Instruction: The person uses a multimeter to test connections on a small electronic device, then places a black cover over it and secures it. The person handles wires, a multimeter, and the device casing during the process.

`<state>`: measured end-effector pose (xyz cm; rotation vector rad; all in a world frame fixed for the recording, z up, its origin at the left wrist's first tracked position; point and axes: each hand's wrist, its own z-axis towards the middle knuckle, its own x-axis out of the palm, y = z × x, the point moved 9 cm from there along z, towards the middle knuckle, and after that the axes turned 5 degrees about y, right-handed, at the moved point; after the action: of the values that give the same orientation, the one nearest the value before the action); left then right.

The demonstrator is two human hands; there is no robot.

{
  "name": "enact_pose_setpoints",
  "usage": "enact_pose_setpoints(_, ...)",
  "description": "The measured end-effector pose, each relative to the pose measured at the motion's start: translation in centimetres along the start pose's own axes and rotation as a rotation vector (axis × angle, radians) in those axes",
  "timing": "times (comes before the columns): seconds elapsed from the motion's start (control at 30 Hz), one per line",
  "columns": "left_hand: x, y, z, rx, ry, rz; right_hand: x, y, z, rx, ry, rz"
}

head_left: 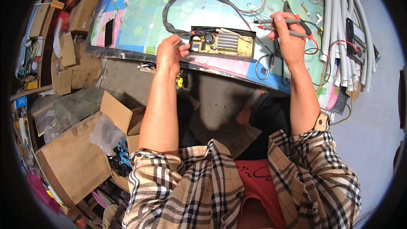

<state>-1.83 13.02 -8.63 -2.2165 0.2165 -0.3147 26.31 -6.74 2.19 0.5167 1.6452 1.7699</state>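
A yellowish rectangular circuit board (241, 46) in a shallow black casing (254, 46) is being carried uncovered by the pale green, printed surface (144, 17) at the upper centre of the frame, so opening appears done. A slim red test probe (268, 28) and a slim black test probe (266, 21) are being pinched by the right grip (290, 38), contact seemingly not yet made. Whether anything is being pinched by the half-curled left grip (169, 53), beside the casing's left end, cannot be told.

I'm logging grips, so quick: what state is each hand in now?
Left hand: partly open by the circuit board's left end; contact unclear.
Right hand: closed, holding a black probe and a red probe.
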Motion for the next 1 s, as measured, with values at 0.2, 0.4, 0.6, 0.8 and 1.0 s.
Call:
enact_pose_setpoints(0.2, 4.0, 0.3, -1.3, 0.267, 0.206, 0.509, -8.4, 0.0, 1.4, -0.021, -0.299, 0.15)
enact_pose_setpoints(0.4, 6.5, 1.5, -2.8, 0.374, 0.324, 0.838, -16.1, -6.8, 0.9, 0.153, -0.604, 0.763)
enact_pose_setpoints(0.6, 6.9, 0.9, -3.3, 0.491, 0.32, 1.01, -16.6, -14.2, 0.3, 0.345, -0.705, 1.054)
enact_pose_setpoints(0.8, 7.3, 0.1, -4.5, 0.541, 0.31, 1.083, -15.8, -19.0, 0.5, 0.461, -0.737, 1.294)
enact_pose_setpoints(1.0, 7.3, -2.6, -5.8, 0.615, 0.252, 1.05, -11.0, -14.5, 0.6, 0.535, -0.385, 0.937)
